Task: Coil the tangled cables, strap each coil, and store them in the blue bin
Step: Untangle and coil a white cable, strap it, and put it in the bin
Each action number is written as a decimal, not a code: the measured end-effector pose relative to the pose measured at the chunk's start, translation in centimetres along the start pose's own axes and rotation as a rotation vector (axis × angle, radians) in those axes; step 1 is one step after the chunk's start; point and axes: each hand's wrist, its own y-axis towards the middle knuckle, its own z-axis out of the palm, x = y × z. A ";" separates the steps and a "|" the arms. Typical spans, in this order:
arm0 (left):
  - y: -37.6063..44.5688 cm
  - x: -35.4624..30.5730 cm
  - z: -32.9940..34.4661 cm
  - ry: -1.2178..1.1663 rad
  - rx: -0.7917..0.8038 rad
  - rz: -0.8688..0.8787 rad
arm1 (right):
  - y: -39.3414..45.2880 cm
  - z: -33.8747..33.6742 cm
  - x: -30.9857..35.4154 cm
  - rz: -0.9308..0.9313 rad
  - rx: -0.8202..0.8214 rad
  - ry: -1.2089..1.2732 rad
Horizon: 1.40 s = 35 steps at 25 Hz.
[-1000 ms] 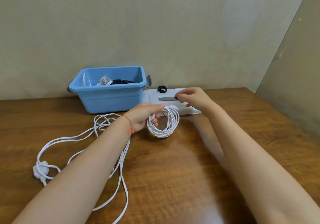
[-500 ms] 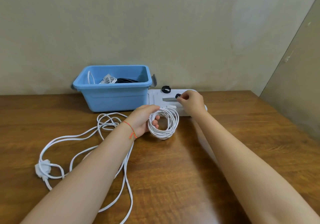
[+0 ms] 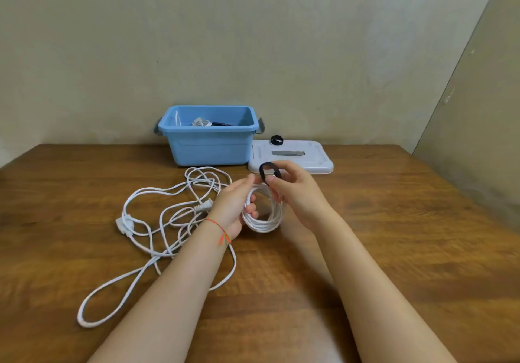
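Head view: a brown wooden counter (image 3: 394, 250) meets a beige wall, with the blue bin (image 3: 209, 146) at its back edge. In front of the bin, the left hand (image 3: 235, 208) curls its grip around a white coil (image 3: 264, 212). Just above the coil, the right hand (image 3: 295, 191) pinches a black strap (image 3: 267, 169).

Wooden table (image 3: 394, 250) with glossy brown grain fills the lower field; plain beige wall (image 3: 253, 39) from 10 to 1 o'clock; a second panel (image 3: 484, 104), possibly a door, at 2 o'clock.
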 end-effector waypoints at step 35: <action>-2.6 -0.5 -1.4 0.196 0.185 0.067 | -2.3 -2.1 -0.2 0.164 0.139 0.137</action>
